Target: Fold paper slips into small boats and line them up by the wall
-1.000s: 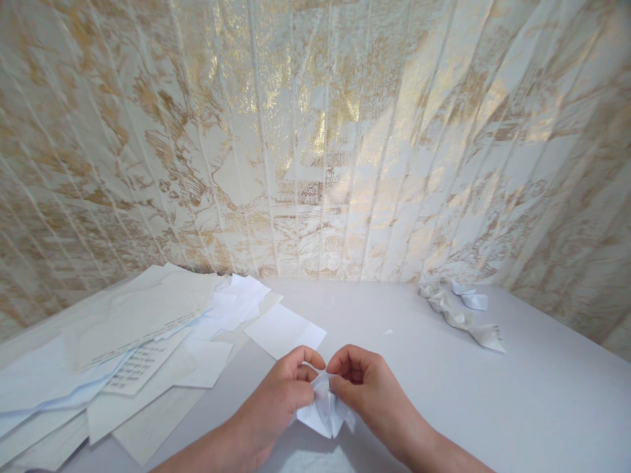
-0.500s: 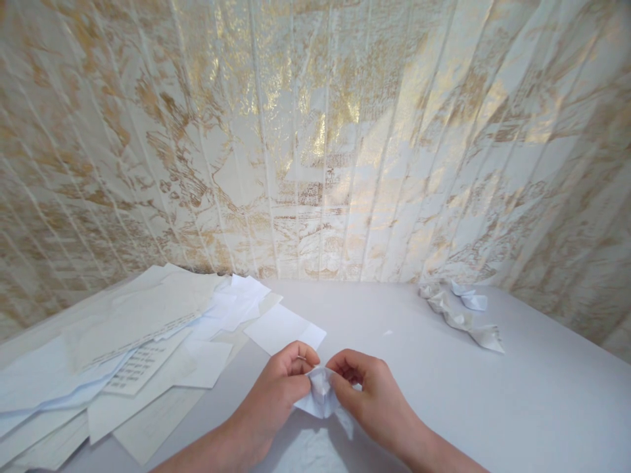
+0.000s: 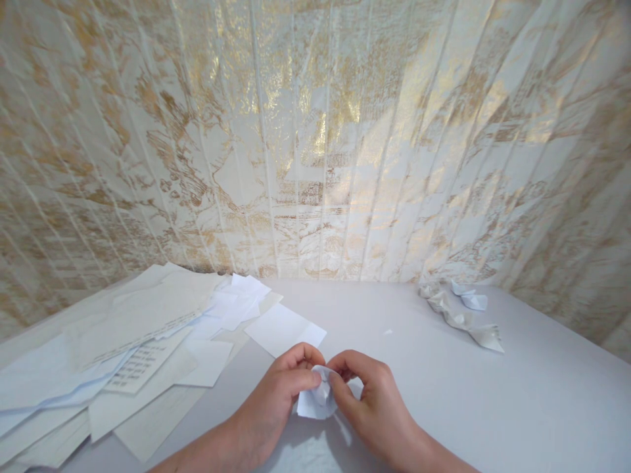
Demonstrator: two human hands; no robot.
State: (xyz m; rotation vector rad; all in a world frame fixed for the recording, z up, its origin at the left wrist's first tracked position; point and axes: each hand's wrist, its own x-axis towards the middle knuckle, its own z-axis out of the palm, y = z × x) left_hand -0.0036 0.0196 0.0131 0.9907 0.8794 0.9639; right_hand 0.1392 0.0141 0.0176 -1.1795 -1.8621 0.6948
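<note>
A small folded white paper [image 3: 315, 404] is held between both hands, low in the middle of the view. My left hand [image 3: 286, 387] pinches its left and upper edge, thumb in front and fingers curled behind. On the other side, my right hand [image 3: 372, 394] grips the paper between thumb and forefinger. A raised fold shows between the two thumbs, and a flap of the paper spreads out below. The fingers hide its upper back part.
Loose papers [image 3: 142, 309], some printed, lie in a heap on the left. A white sheet [image 3: 286, 328] rests just beyond my hands. Folded paper pieces [image 3: 461, 318] stand at the far right of the white table [image 3: 517, 407], with a tiny scrap [image 3: 388, 332] nearer the middle. A patterned curtain [image 3: 315, 144] hangs behind.
My left thumb has moved right and inward over the paper's fold. The paper has turned and changed shape a little, its lower flap now squarer. Both hands keep their grip.
</note>
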